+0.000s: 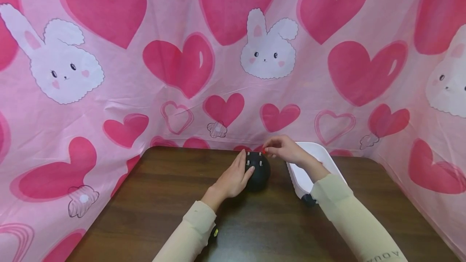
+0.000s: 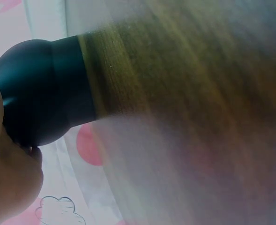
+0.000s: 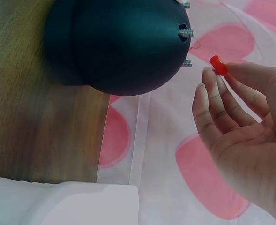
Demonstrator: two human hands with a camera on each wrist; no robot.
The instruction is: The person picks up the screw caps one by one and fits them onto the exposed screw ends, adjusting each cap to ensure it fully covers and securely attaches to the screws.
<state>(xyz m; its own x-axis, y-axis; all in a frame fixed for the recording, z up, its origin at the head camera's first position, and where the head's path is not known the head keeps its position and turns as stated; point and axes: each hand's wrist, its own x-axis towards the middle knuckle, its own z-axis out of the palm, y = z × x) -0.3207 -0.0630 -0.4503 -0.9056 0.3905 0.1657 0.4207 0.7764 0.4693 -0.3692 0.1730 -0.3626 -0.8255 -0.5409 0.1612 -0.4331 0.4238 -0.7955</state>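
A black rounded base (image 1: 259,179) stands on the table, with several threaded metal screws (image 1: 260,163) sticking up from its top. My left hand (image 1: 233,177) holds its left side, the thumb toward the near side and the fingers toward the back. In the left wrist view the hand (image 2: 11,178) lies against the dome (image 2: 34,93). My right hand (image 1: 285,148) pinches a small red plastic piece (image 3: 218,65) between thumb and forefinger, beside the screws and apart from them. The other fingers of that hand (image 3: 250,126) are loosely bent. Whether the piece is a cap or a nut, I cannot tell.
A white tray (image 1: 300,177) with dark corners stands right of the base, partly under my right forearm. The brown wooden table (image 1: 164,197) ends at a pink curtain (image 1: 174,19) with hearts and rabbits. A small black and yellow item (image 1: 214,231) shows beside my left sleeve.
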